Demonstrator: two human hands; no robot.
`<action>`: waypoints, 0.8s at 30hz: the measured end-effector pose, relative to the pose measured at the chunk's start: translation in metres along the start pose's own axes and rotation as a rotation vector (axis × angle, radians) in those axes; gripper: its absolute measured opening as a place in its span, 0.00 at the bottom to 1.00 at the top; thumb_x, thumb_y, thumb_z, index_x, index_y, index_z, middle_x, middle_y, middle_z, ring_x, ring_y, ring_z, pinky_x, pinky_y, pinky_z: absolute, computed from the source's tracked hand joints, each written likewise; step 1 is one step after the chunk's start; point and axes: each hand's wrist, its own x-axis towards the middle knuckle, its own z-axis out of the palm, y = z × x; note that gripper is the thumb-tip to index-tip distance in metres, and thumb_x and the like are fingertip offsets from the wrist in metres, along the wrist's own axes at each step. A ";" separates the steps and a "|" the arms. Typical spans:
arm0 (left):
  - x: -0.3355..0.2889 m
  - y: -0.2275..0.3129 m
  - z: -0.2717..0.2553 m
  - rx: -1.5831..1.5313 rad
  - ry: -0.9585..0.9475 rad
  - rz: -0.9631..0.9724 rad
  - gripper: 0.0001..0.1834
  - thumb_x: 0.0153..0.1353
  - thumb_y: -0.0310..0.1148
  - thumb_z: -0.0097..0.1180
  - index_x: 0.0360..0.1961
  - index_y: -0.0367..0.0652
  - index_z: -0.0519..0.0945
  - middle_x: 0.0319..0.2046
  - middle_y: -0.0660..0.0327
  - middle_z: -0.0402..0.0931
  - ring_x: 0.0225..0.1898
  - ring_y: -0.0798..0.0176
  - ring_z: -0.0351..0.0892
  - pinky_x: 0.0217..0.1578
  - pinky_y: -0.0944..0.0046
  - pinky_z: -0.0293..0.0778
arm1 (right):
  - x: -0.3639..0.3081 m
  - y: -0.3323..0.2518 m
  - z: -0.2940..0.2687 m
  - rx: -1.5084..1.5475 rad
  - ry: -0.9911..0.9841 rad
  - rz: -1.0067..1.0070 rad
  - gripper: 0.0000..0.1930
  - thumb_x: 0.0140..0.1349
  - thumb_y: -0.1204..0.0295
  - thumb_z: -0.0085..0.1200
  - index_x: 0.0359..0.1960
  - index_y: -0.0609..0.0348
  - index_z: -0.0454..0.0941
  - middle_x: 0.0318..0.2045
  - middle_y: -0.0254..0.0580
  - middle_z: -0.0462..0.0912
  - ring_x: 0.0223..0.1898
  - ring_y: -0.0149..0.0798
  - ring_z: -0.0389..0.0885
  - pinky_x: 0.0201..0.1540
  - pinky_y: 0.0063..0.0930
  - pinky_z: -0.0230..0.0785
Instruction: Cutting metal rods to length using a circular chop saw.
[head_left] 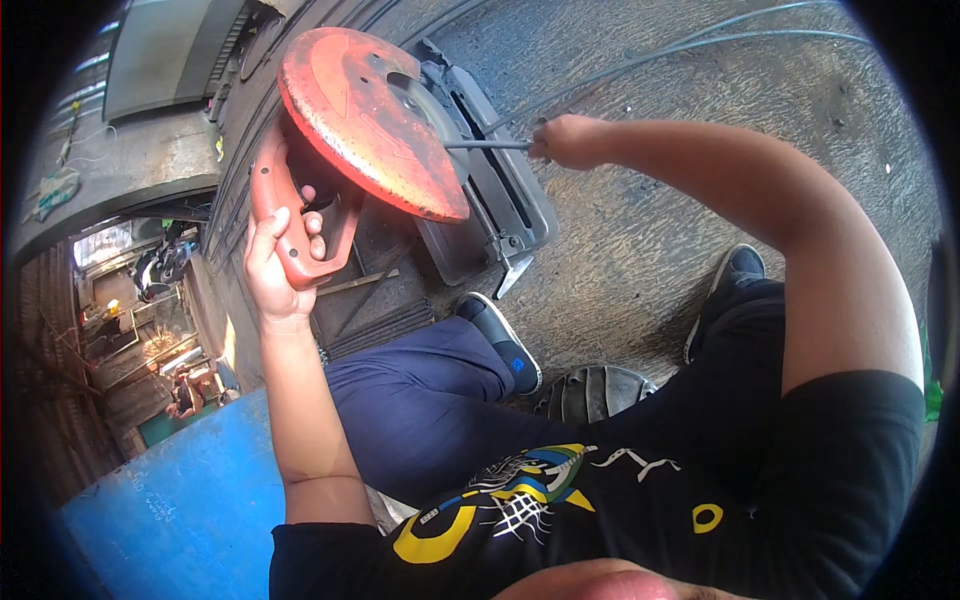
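Observation:
A cut-off saw with a scuffed orange blade guard [370,125] stands on the floor in front of me. My left hand [280,250] is wrapped round its orange D-shaped handle [305,262], fingers through the loop near the trigger. The guard hides most of the cutting disc, and part of its grey face shows at the right. To the right of the guard, my right hand [570,142] is closed at a thin grey metal rod [490,145] that runs toward the saw. The rod's far end is hidden behind the guard. Below lies the saw's dark metal base [515,215].
Long thin rods [740,37] stretch over the worn floor at the upper right. More bars [380,330] lie left of my shoe [500,340]. A blue panel [190,500] is at my left. In the background at left, a person [185,395] is near bright sparks.

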 end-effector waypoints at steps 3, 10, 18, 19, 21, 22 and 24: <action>0.003 -0.002 0.005 -0.020 -0.004 -0.007 0.28 0.61 0.31 0.49 0.63 0.38 0.61 0.45 0.51 0.71 0.34 0.65 0.73 0.23 0.72 0.75 | -0.001 0.011 0.016 0.034 -0.064 0.076 0.20 0.68 0.55 0.44 0.45 0.60 0.77 0.38 0.53 0.81 0.44 0.51 0.79 0.50 0.44 0.68; 0.003 -0.001 0.003 -0.030 0.010 -0.010 0.29 0.59 0.30 0.49 0.63 0.39 0.61 0.44 0.51 0.71 0.33 0.64 0.73 0.22 0.70 0.75 | -0.005 0.007 0.017 0.010 -0.037 0.074 0.21 0.67 0.54 0.47 0.48 0.57 0.77 0.42 0.53 0.80 0.47 0.53 0.78 0.50 0.45 0.69; 0.003 -0.001 0.002 -0.037 0.010 -0.013 0.29 0.59 0.30 0.49 0.63 0.39 0.61 0.44 0.51 0.71 0.33 0.64 0.73 0.22 0.70 0.75 | -0.011 0.010 0.020 0.010 -0.035 0.037 0.19 0.65 0.55 0.50 0.48 0.56 0.78 0.41 0.51 0.81 0.47 0.53 0.78 0.50 0.44 0.69; 0.003 -0.001 0.002 -0.034 0.013 -0.012 0.29 0.59 0.30 0.49 0.63 0.39 0.61 0.44 0.51 0.71 0.33 0.64 0.73 0.22 0.70 0.75 | -0.012 0.009 0.019 0.011 -0.033 0.037 0.19 0.65 0.55 0.51 0.48 0.55 0.78 0.41 0.50 0.81 0.47 0.52 0.78 0.50 0.44 0.69; 0.003 -0.001 0.003 -0.035 0.013 -0.015 0.29 0.59 0.30 0.49 0.63 0.39 0.61 0.44 0.51 0.71 0.33 0.64 0.73 0.22 0.70 0.75 | -0.013 0.011 0.020 0.016 -0.030 0.031 0.19 0.64 0.55 0.52 0.48 0.55 0.78 0.40 0.50 0.81 0.47 0.52 0.78 0.50 0.44 0.69; 0.003 -0.001 0.004 -0.036 0.013 -0.018 0.29 0.59 0.30 0.49 0.63 0.39 0.61 0.44 0.51 0.71 0.33 0.64 0.73 0.22 0.70 0.75 | -0.013 0.011 0.019 0.020 -0.028 0.024 0.19 0.63 0.55 0.53 0.48 0.54 0.78 0.40 0.50 0.81 0.47 0.52 0.78 0.50 0.44 0.69; 0.003 -0.001 0.003 -0.036 0.013 -0.018 0.29 0.59 0.31 0.49 0.63 0.39 0.61 0.44 0.51 0.71 0.33 0.64 0.73 0.22 0.70 0.75 | -0.014 0.011 0.017 0.014 -0.027 0.028 0.19 0.62 0.55 0.54 0.47 0.54 0.78 0.40 0.49 0.81 0.47 0.52 0.78 0.50 0.44 0.69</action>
